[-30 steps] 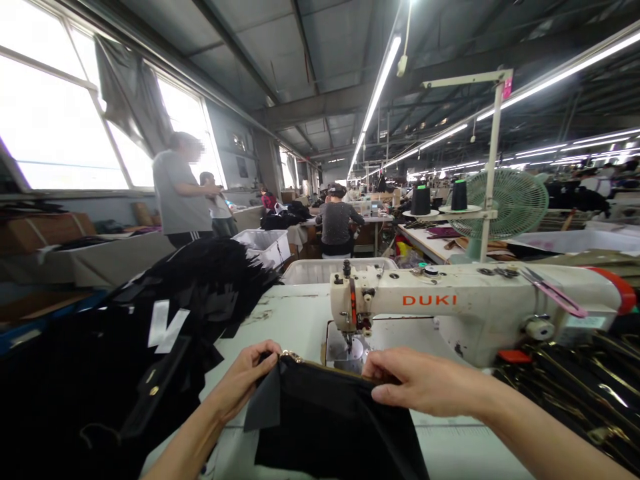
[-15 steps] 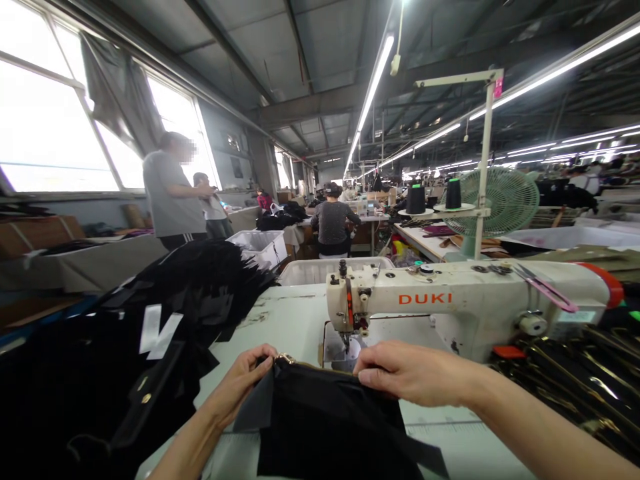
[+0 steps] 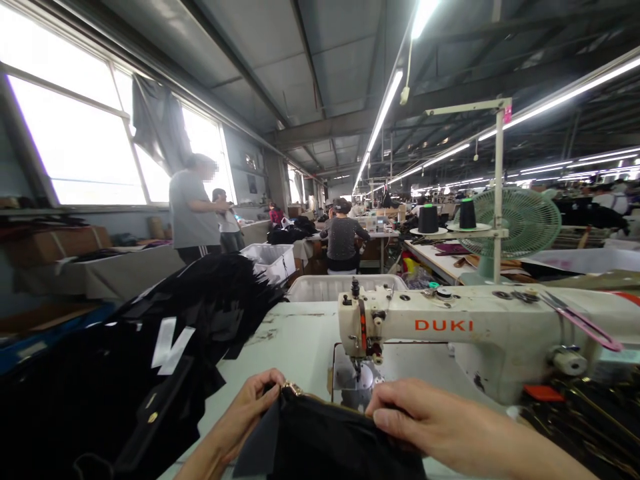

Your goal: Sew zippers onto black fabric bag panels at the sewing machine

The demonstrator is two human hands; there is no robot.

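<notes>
A black fabric piece with a gold-toothed zipper along its upper edge is stretched between my hands. My left hand pinches its upper left corner, beside the metal zipper slider. Thumb and fingers of my right hand grip the zipper edge farther right. Just beyond the cloth stands a white sewing machine marked DUKI, its needle and presser foot above the metal plate. The cloth's lower part runs out of view.
Black cut pieces are heaped at the left. Pink-handled snips lie on the machine arm. Black zippered strips lie at the right. Behind are a white bin, thread cones, a green fan and a seated person.
The view has tilted up and turned slightly left, so the scene sits lower and farther right. Both hands keep hold of the black fabric piece.
</notes>
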